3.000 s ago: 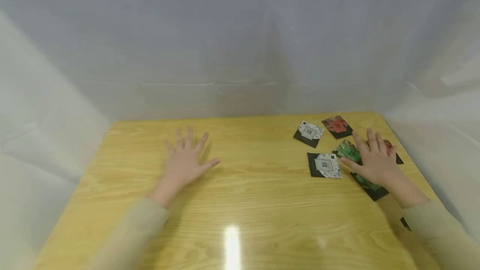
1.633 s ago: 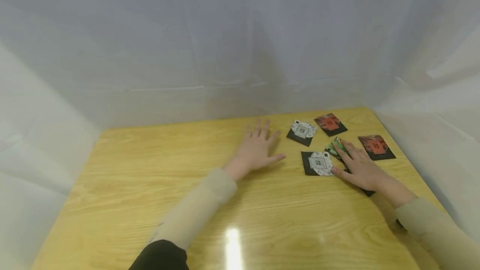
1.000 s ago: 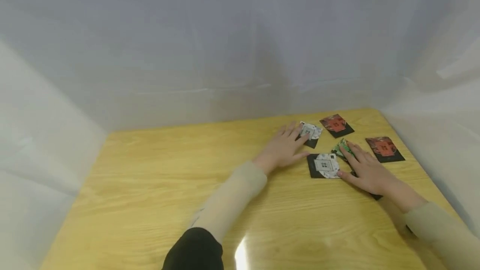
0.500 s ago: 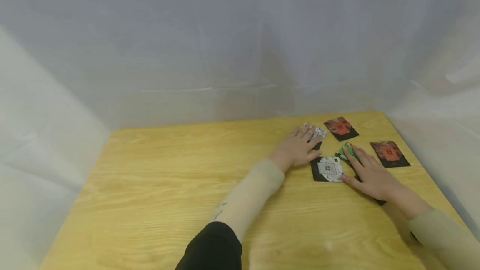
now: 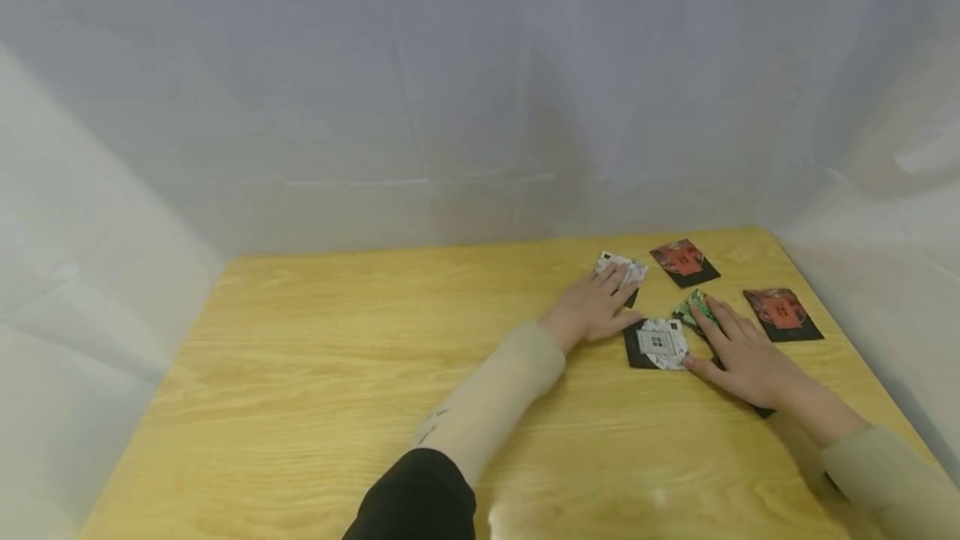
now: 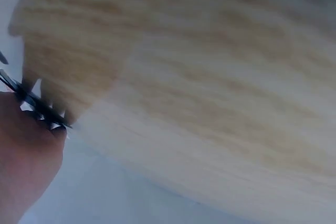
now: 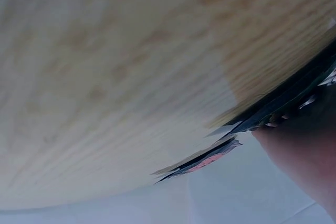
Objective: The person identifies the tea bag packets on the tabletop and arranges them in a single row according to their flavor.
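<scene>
My left hand (image 5: 596,304) rests with extended fingers on a flat square white-and-black packet (image 5: 612,259), its thumb near the corner of a second white-and-black packet (image 5: 658,347). With fingers extended, my right hand (image 5: 746,361) lies over a green-patterned packet (image 5: 690,307). A black corner (image 5: 763,412) shows below that palm; the hand hides the rest. My right thumb tip is at the second white packet's edge. In the left wrist view, dark packet edges (image 6: 39,106) show at the fingers; in the right wrist view, dark packets (image 7: 294,95) lie under the hand.
Two red-and-black packets lie beyond the right hand: one near the back edge (image 5: 684,262), one near the right edge (image 5: 783,312). The wooden table (image 5: 315,357) is bordered by pale sheeting (image 5: 480,107). A small dark thing (image 5: 832,483) shows beside the right sleeve.
My left hand has moved right from the table's left part onto the white packet. My right hand has shifted slightly left over the green packets, uncovering the red packet near the right edge.
</scene>
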`<state>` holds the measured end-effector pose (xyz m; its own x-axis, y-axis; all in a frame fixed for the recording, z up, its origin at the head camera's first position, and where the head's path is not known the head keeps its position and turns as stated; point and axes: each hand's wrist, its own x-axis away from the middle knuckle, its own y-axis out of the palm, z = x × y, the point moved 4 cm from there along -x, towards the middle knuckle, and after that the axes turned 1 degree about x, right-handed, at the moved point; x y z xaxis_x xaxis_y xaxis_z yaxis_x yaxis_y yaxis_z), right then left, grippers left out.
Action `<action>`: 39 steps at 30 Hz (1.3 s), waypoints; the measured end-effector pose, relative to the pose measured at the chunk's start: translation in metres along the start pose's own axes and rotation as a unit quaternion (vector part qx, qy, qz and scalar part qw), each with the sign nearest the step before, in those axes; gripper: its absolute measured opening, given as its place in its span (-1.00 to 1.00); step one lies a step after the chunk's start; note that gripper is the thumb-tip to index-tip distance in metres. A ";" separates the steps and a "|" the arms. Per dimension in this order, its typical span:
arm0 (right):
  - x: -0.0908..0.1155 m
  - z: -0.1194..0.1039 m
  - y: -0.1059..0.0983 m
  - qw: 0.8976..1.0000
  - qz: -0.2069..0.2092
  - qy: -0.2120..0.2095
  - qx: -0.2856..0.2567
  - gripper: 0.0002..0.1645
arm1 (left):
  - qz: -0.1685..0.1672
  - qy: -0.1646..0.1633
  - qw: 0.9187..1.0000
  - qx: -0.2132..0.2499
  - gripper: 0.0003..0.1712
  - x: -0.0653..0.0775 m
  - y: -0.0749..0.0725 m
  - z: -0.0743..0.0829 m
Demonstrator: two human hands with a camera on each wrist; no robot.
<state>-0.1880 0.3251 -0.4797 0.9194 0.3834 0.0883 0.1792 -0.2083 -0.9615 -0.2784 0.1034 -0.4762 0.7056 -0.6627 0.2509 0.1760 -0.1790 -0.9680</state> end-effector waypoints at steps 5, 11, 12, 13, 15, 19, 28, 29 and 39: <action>0.002 0.002 0.002 1.000 0.004 -0.001 -0.009 0.14 | -0.006 -0.008 1.000 0.025 -0.17 0.009 0.001 -0.004; 0.002 0.002 0.002 1.000 0.003 -0.002 -0.021 0.14 | 0.001 -0.015 0.999 0.049 -0.19 0.031 0.003 -0.020; 0.001 0.002 0.001 1.000 0.004 -0.003 -0.021 0.14 | 0.002 -0.016 0.999 0.050 -0.19 0.034 0.004 -0.024; 0.001 0.003 0.001 1.000 0.005 -0.004 -0.022 0.14 | 0.002 -0.019 0.998 0.054 -0.19 0.037 0.005 -0.027; 0.001 0.004 0.002 0.999 0.011 -0.006 -0.030 0.13 | 0.002 -0.024 0.998 0.061 -0.19 0.044 0.007 -0.033; 0.000 0.006 0.003 0.999 0.022 -0.012 -0.049 0.10 | -0.002 -0.033 0.997 0.069 -0.17 0.056 0.010 -0.045; -0.003 0.006 0.001 0.999 0.005 0.000 -0.049 0.09 | 0.009 -0.066 0.994 0.084 -0.12 0.090 0.021 -0.085; -0.003 0.006 0.001 0.999 0.000 0.003 -0.049 0.09 | 0.011 -0.068 0.994 0.084 -0.11 0.094 0.022 -0.090; -0.008 0.017 0.010 0.998 0.016 -0.005 -0.055 0.09 | 0.030 -0.099 0.991 0.082 -0.02 0.145 0.033 -0.124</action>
<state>-0.1996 0.3355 -0.4942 0.9215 0.3843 0.0555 0.1886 -0.3183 -0.9290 -0.2552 -0.0894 -0.4709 0.8358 -0.5106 0.2017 0.2273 -0.0124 -0.9737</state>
